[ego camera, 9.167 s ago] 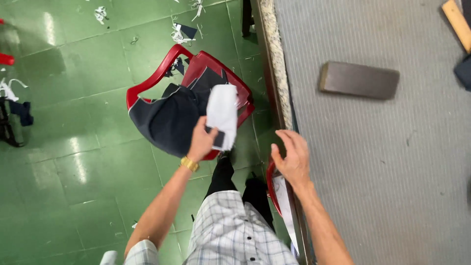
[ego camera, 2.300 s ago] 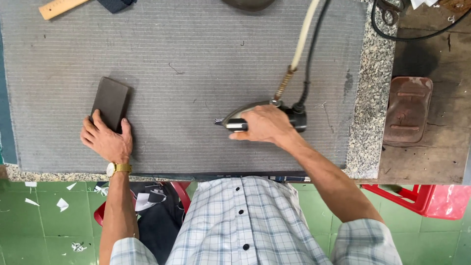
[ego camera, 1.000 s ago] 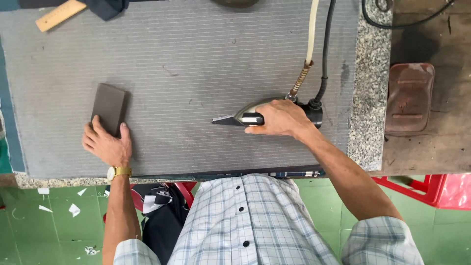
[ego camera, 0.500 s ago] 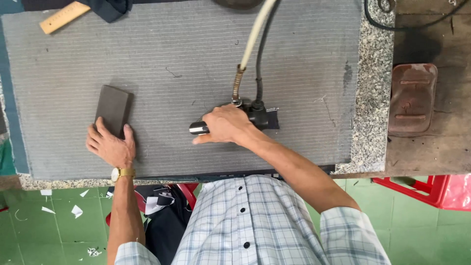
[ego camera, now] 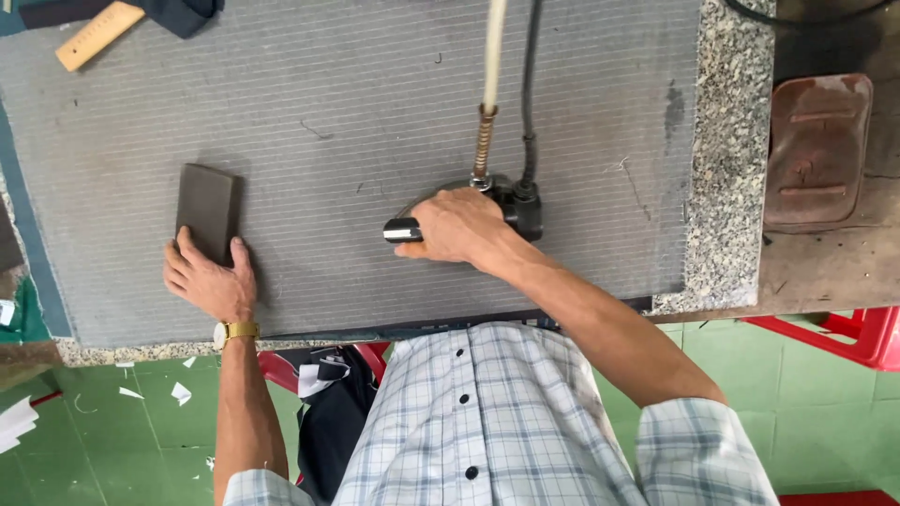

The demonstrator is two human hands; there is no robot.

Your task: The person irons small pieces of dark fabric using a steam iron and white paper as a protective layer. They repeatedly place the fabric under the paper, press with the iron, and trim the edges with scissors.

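From my remote feed, I look straight down on a wide grey ribbed pressing pad (ego camera: 309, 122) that covers most of a speckled granite-topped table (ego camera: 731, 141). Below the table edge, green floor tiles (ego camera: 112, 440) carry scattered white scraps, and the worker's pale checked shirt (ego camera: 487, 422) fills the bottom centre. To the right, a rust-red iron rest (ego camera: 816, 150) sits on a worn wooden surface, well apart from the hands; a red plastic chair (ego camera: 844, 328) shows just under it.

On the pad, the right hand (ego camera: 459, 230) is wrapped shut around the handle of a steam iron (ego camera: 511, 201), which stands flat on the pad near its middle. A cream hose (ego camera: 492, 56) with a coiled metal spring and a dark cable (ego camera: 532, 84) run from the iron's back up out of view.

The left hand (ego camera: 208, 278), with a gold-coloured wristwatch (ego camera: 234, 331) on its wrist, lies open and flat near the pad's near-left edge, fingertips resting on the lower end of a small dark rectangular piece (ego camera: 208, 211); it grips nothing. At top left, a wooden block (ego camera: 98, 35) lies beside dark cloth (ego camera: 183, 14).
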